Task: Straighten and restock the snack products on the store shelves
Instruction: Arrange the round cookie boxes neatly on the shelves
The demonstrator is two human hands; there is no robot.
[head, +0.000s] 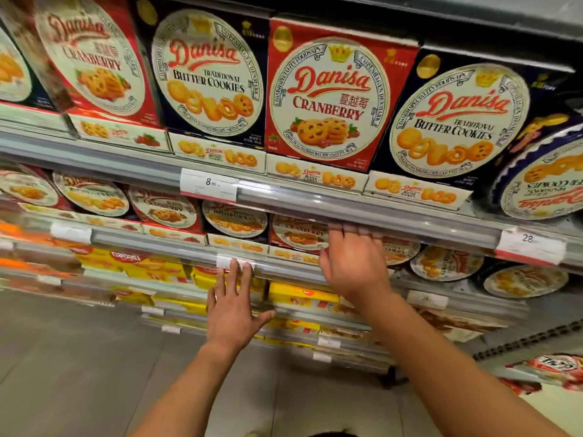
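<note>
Two hands are up at the shelves. My left hand (232, 305) is spread flat, fingers straight, grip released, its fingertips (234, 266) at the white price tag (235, 261) on the lower shelf rail (151, 244). My right hand (351, 263) reaches under the upper shelf rail (362, 212), fingers extended and blurred, grasping nothing, just in front of a red Cranberry cookie box (299, 234) standing on the middle shelf; I cannot tell whether they touch it. On the top shelf a red Danisa Cranberry box (331, 96) stands upright between two dark blue Butter Cookies boxes (205, 77), with flat cream boxes (315, 176) lying along the front edge. At far right a round blue tin (542, 184) sits with its label upside down. Yellow packs (303, 294) fill the shelves below.
</note>
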